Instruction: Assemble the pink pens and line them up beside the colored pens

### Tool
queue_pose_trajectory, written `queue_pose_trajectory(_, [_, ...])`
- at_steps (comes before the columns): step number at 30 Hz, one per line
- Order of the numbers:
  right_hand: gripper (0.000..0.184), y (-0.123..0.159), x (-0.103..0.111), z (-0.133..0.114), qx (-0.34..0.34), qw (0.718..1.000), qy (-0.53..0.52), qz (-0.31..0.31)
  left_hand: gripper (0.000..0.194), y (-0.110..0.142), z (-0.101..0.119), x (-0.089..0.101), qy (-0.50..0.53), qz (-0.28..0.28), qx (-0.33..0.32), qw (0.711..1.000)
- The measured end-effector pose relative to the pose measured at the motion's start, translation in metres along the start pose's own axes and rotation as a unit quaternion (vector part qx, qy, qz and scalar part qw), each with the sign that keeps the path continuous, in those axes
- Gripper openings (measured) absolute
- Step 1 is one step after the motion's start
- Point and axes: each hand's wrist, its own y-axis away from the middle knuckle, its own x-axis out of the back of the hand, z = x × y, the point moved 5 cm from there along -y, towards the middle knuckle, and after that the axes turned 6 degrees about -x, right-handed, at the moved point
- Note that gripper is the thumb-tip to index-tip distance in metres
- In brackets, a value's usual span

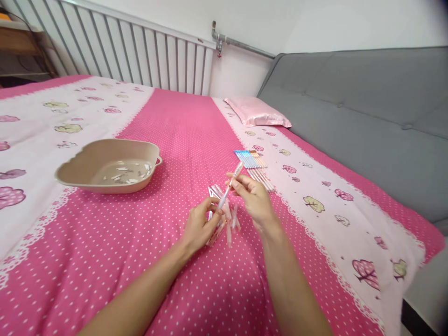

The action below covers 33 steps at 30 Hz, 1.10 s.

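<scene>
A slim whitish pen slants upward between my two hands, over the pink dotted bedspread. The fingers of my left hand are closed on its lower end. My right hand pinches it nearer the top, between thumb and fingers. Below and around the hands lies a loose pile of pale pink and clear pens or pen parts, partly covered by the left hand. Just past the right hand, a neat row of blue and orange pens lies side by side, with a row of whitish pens by it.
On the left stands a beige plastic basin with several small white and grey pieces inside. A pink pillow rests against the grey headboard. Behind the bed are a white radiator and a pipe.
</scene>
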Motion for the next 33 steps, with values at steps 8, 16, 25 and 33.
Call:
queue_pose_trajectory(8, [0.024, 0.0005, -0.0016, 0.0024, -0.011, 1.000, 0.007, -0.015, 0.019, 0.0009, -0.0049, 0.0001, 0.008, 0.011, 0.014, 1.000])
queue_pose_trajectory(16, [0.027, 0.0004, -0.0038, 0.0031, -0.014, 0.999, 0.025, -0.022, 0.020, 0.0003, -0.0038, 0.0010, 0.021, 0.006, 0.013, 1.000])
queue_pose_trajectory(25, [0.025, -0.0007, -0.0043, 0.0062, -0.010, 0.999, -0.004, -0.035, 0.020, 0.0008, -0.0045, 0.0000, 0.047, 0.003, 0.023, 0.999])
queue_pose_trajectory(33, [0.026, -0.0005, -0.0044, 0.0072, -0.014, 0.999, -0.003, -0.036, 0.019, -0.0006, -0.0019, -0.0005, 0.044, -0.002, 0.012, 0.999])
